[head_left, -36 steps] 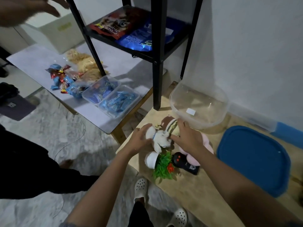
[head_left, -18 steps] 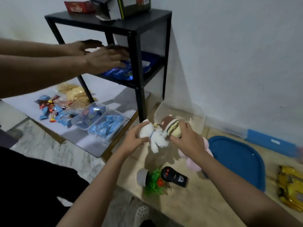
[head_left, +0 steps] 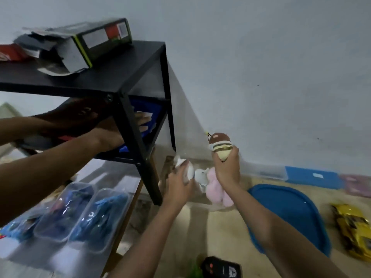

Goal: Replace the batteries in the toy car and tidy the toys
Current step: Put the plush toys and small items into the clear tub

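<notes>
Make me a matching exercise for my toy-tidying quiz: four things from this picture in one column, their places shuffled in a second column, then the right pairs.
Things
1. striped plush toy
2. white plush toy
3. yellow toy car
4. cardboard box

Places
A. on top of the black shelf
B. on the table, right of the blue lid
C. gripped in the right hand
D. gripped in the left hand

Pairs: 1-C, 2-D, 3-B, 4-A
</notes>
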{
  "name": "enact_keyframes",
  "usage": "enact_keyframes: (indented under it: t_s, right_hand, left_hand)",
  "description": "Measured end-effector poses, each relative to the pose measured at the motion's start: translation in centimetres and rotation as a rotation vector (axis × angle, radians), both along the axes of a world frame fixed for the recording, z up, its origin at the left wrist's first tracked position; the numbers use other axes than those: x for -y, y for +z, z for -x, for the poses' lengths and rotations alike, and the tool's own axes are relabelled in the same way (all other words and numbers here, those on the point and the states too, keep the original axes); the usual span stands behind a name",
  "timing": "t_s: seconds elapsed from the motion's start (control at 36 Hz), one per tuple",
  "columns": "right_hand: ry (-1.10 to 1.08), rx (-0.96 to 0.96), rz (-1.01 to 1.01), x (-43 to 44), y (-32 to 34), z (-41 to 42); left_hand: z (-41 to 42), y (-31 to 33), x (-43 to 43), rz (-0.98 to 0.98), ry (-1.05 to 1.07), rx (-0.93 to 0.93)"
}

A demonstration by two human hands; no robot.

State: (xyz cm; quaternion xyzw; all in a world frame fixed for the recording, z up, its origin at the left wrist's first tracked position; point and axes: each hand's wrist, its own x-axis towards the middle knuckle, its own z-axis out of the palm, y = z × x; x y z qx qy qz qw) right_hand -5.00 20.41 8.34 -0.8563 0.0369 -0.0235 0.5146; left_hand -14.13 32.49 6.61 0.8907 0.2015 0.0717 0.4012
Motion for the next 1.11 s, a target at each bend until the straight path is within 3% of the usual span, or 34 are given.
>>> enact_keyframes:
  t_s: [0.14, 0.28, 0.39, 0.5, 0.83, 0.92, 1.0, 1.11]
  right_hand:
    - [-0.024, -0.036, 0.063, -1.6, -3.1, -0.5]
    - [0.034, -0.191, 0.129, -2.2, -5.5, 0.1]
    - [0.143, -0.233, 0.342, -1.1, -5.6, 0.3]
    - [0.256, -0.089, 0.702, 0.0, -5.0, 0.3]
    - [0.617, -0.228, 1.024, 1.5, -6.5, 1.7]
    - [0.658, -0.209, 1.039, 2.0, -6.5, 1.3]
    - [0.652, -0.237, 0.929, 1.9, -6.2, 0.5]
    - [0.633, -0.254, 0.769, 2.2, -5.1, 0.3]
  left_hand:
    - [-1.1, -2.4, -0.4, -0.152, -0.095, -0.146]
    - [-1.7, -3.1, -0.4, -0.317, -0.179, -0.27]
    - [-1.9, -3.3, -0.7, -0.414, -0.234, -0.351]
    - [-1.6, -3.6, -0.8, -0.477, -0.301, -0.405]
    - [-1.7, -4.4, -0.4, -0.507, -0.471, -0.491]
    - [-2.0, -4.9, -0.1, -0.498, -0.44, -0.497]
    - [-2.0, -5.1, 0.2, -0.468, -0.389, -0.485]
    - [-1.4, -4.8, -0.1, -0.452, -0.358, -0.317]
